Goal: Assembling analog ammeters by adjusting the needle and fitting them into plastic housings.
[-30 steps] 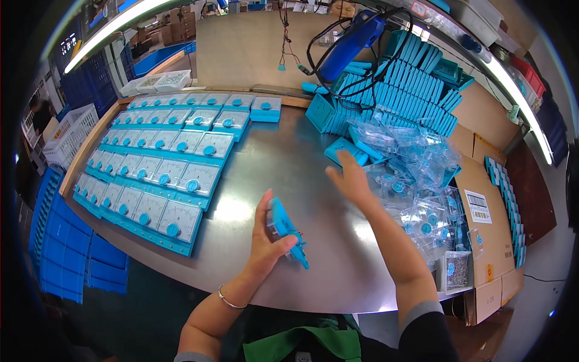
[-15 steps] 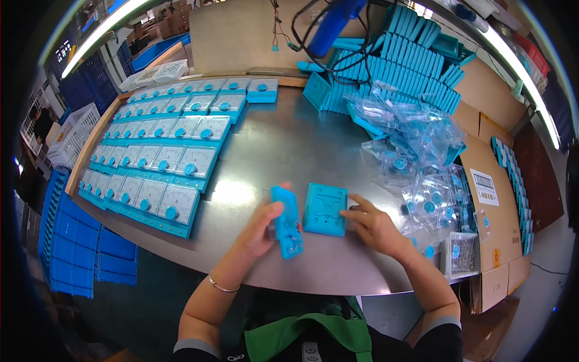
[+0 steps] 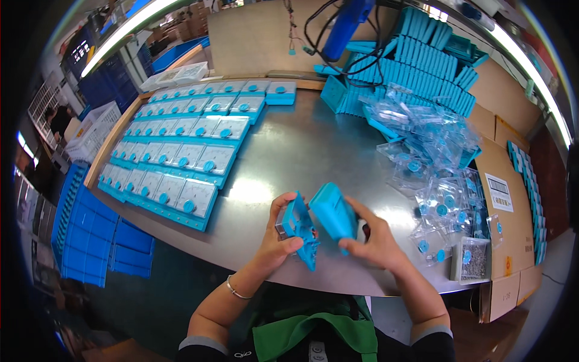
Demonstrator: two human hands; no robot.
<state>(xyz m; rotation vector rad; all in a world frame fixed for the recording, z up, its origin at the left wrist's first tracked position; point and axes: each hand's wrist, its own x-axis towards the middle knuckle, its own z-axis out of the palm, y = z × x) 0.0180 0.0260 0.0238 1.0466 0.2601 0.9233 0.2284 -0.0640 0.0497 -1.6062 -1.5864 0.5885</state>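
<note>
My left hand (image 3: 278, 238) is closed around a blue meter body (image 3: 300, 228), tilted on edge, with small dark and reddish parts showing on its right side. Just to its right, my right hand (image 3: 375, 238) grips a blue plastic housing (image 3: 333, 211), raised and slanted above the metal table (image 3: 289, 151). The two pieces are close together, with a narrow gap visible between them. Finished-looking panel meters (image 3: 190, 206), each with a clear front and a round blue knob, stand in rows at the left.
Clear covers with blue knobs (image 3: 443, 208) lie heaped at the right. Behind them rise stacked blue housings (image 3: 416, 60). A white box of small screws (image 3: 473, 259) sits by the cardboard (image 3: 506, 223) at the right edge. A blue power tool (image 3: 350, 27) hangs overhead.
My right hand has taken hold of the housing that lay on the table and lifted and tilted it. The left hand has turned the meter body. The whole view has shifted slightly.
</note>
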